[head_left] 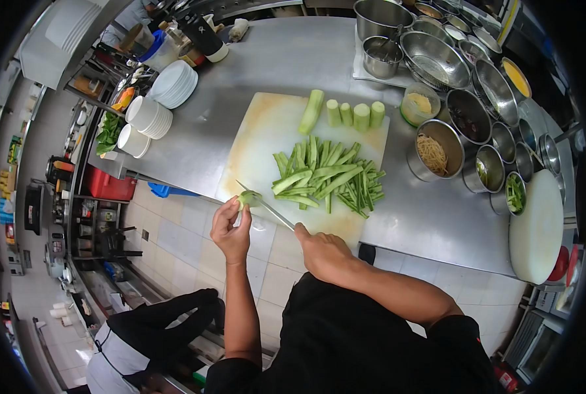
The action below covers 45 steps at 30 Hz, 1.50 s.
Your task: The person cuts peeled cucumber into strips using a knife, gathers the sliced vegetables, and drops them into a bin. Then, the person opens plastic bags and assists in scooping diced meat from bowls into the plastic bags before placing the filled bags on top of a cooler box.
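Left hand (232,228) is pinching pale-green vegetable piece (246,198) at near edge of white rectangular cutting board (246,154); right hand (327,255) is gripping silver metal knife (277,215), apparently trimming; next move is needing steady pinch.

White plates (173,85) stacked beside white bowls (150,117) at left of worktop (414,226), black bottle (201,38) near far edge. Metal bowls (496,92) crowd right side, metal pot (415,164) of pale strips (432,155) among them, white oval slab (537,226) at near corner. Red crate (111,182) sits lower left; person in black trousers and pale top (119,358) nearby.
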Tool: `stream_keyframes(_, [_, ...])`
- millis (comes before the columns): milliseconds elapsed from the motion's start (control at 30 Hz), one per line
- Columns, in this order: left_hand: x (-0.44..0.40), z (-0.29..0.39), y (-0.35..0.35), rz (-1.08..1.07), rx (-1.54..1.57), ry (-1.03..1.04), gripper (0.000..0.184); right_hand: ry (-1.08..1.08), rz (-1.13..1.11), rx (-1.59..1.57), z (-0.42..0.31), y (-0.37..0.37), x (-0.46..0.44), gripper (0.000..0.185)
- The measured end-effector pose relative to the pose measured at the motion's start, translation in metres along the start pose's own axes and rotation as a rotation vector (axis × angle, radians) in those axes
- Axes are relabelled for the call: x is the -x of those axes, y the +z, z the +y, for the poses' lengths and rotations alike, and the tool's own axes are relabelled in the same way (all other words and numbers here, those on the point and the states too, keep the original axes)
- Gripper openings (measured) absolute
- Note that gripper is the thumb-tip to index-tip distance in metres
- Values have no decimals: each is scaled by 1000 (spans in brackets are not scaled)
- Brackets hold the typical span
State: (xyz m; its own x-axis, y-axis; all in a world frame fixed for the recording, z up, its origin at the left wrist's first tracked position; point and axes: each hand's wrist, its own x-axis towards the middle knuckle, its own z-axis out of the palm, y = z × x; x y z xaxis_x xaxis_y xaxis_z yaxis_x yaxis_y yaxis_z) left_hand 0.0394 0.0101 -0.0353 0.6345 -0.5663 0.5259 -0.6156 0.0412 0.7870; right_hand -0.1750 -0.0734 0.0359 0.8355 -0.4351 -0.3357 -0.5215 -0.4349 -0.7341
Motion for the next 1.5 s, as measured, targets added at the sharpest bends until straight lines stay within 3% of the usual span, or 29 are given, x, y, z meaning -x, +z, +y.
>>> stream_keyframes(333, [-2, 2, 1, -5, -7, 8, 23, 31, -14, 39, -1, 4, -14, 33])
stream_keyframes(633, [1, 7, -4, -32, -4, -28, 21, 133, -14, 13, 14, 11, -16, 38])
stream_keyframes(700, [6, 5, -10, 87, 224, -213, 22, 105, -40, 23, 31, 14, -7, 37])
stream_keyframes(800, [15, -11, -36, 104, 283, -303, 27, 118, -121, -70, 41, 0, 10, 36])
stream_keyframes(900, [28, -35, -57, 12, 209, -347, 30, 182, -158, -193, 48, -4, 25, 35])
stream_keyframes(967, [35, -42, -57, 1, 223, -345, 35, 167, -47, -267, 54, -3, 34, 34])
stream_keyframes(1167, [36, -29, -51, -10, 200, -566, 40, 322, -66, -344, 42, -26, 54, 37])
stream_keyframes(1267, [31, -28, -50, 119, 427, -695, 36, 322, -30, -371, 41, -31, 64, 35])
stream_keyframes(1333, [29, -34, -56, 113, 894, -784, 34, 322, -2, -389, 44, -32, 72, 34])
stream_keyframes(1367, [29, -37, -58, 123, 893, -771, 34, 329, 26, -413, 44, -32, 75, 33])
stream_keyframes(1433, [25, -34, -59, -98, 1322, -560, 33, 305, 42, -430, 41, -36, 80, 33])
stream_keyframes(1500, [17, -32, -59, -145, 1378, -504, 36, 351, 44, -501, 46, -36, 85, 32])
